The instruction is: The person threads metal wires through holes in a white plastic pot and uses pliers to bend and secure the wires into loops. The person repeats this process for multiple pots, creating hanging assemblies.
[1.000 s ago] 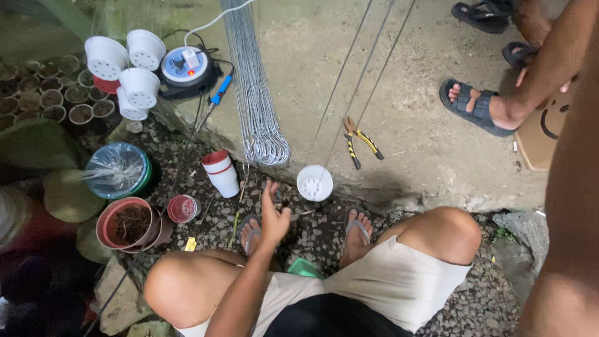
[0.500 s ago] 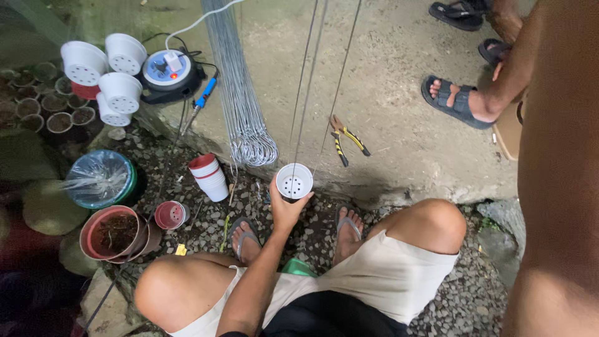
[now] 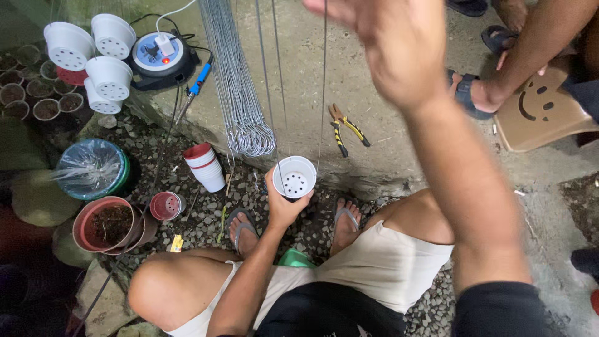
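Right hand (image 3: 399, 50) risen into view, grip apart | left hand (image 3: 284, 203) grip clamped on white pot (image 3: 294, 177), wires (image 3: 277, 93) taut.

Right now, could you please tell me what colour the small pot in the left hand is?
White, with small holes in its base; the pot shows best in the head view.

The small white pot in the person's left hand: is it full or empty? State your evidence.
Empty. The white pot, held by the left hand, shows its bare perforated bottom, with no soil inside. Thin wires rise from its rim.
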Motion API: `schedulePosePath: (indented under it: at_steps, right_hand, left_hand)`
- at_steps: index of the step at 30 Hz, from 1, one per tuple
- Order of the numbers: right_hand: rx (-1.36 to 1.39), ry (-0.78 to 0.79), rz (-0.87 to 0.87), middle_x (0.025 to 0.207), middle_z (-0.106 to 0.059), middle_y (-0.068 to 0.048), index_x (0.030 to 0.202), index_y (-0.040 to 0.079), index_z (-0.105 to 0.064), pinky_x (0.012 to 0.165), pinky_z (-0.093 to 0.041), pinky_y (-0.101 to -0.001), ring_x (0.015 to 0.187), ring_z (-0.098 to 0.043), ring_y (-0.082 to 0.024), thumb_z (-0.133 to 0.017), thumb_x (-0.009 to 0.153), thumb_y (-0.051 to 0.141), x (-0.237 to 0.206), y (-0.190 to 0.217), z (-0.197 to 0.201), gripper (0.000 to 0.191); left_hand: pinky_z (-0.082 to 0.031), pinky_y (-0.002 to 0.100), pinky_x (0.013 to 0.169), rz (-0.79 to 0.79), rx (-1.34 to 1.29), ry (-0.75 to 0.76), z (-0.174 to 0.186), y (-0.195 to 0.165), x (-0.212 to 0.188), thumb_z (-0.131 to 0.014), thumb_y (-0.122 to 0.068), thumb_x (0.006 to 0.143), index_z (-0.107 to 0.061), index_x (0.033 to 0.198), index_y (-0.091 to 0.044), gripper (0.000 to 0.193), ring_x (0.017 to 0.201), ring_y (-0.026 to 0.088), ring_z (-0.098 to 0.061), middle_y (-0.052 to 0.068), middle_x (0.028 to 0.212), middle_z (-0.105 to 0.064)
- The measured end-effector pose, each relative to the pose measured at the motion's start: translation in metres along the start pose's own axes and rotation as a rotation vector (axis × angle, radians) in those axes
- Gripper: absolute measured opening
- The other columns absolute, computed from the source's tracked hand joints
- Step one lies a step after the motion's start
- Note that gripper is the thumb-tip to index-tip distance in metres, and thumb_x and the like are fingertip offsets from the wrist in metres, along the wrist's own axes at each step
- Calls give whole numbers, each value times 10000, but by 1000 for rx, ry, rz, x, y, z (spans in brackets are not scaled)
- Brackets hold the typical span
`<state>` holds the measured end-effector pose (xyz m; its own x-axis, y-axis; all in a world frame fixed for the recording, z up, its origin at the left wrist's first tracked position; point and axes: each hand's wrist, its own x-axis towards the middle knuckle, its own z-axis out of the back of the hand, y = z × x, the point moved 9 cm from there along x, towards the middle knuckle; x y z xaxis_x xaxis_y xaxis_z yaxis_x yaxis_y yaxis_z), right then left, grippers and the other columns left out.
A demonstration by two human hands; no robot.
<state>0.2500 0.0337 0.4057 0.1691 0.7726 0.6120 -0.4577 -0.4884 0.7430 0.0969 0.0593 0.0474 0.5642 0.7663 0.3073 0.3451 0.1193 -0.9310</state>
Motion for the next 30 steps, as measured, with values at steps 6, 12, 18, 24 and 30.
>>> schedulePosePath:
  at_steps: [6, 12, 18, 24, 30]
  right_hand:
    - [149, -260, -248, 1508, -526, -221, 1497, -14, -443, 1275, -387, -529, 1431, -530, -338, -345, 1092, 667, -144, -125, -49, 798]
    - [-38, -310, -286, 1591, -390, -252, 1629, 9, -96, 1220, -384, -456, 1472, -448, -342, -911, 799, 223, -231, -161, -114, 1183]
    - [-17, -241, -254, 1583, -432, -268, 1632, 5, -163, 1224, -421, -455, 1470, -485, -340, -935, 780, 139, -231, -165, -107, 1158]
    - [-90, -177, -169, 1520, -486, -216, 1624, 24, -199, 1247, -416, -463, 1489, -496, -335, -945, 784, 157, -226, -147, -109, 1131]
    - [268, -200, -303, 1388, -555, -125, 1400, 14, -516, 1255, -393, -401, 1426, -523, -275, -490, 1066, 399, -209, -147, -76, 511]
  left_hand:
    - [-468, 426, 1117, -26, 31, -46, 9, -6, -1, -918, -92, 718, -242, 1476, 5, 1020, 1307, 295, -553, 195, 1399, -491]
    - [-467, 434, 1134, -136, 203, -209, -2, -12, -9, -926, -100, 749, -223, 1517, 7, 1047, 1330, 328, -539, 194, 1420, -451]
    - [-397, 464, 1167, -124, 258, -21, 4, -14, -1, -917, -70, 651, -170, 1571, 18, 1188, 1380, 380, -470, 225, 1465, -365]
    - [-419, 446, 1192, 88, -85, 203, 7, 2, 17, -955, -164, 646, -152, 1574, 5, 1239, 1412, 302, -513, 216, 1502, -490]
    - [-437, 450, 1206, 8, -86, 302, 9, -31, 3, -972, -143, 656, -270, 1474, -13, 1086, 1411, 278, -544, 188, 1536, -493]
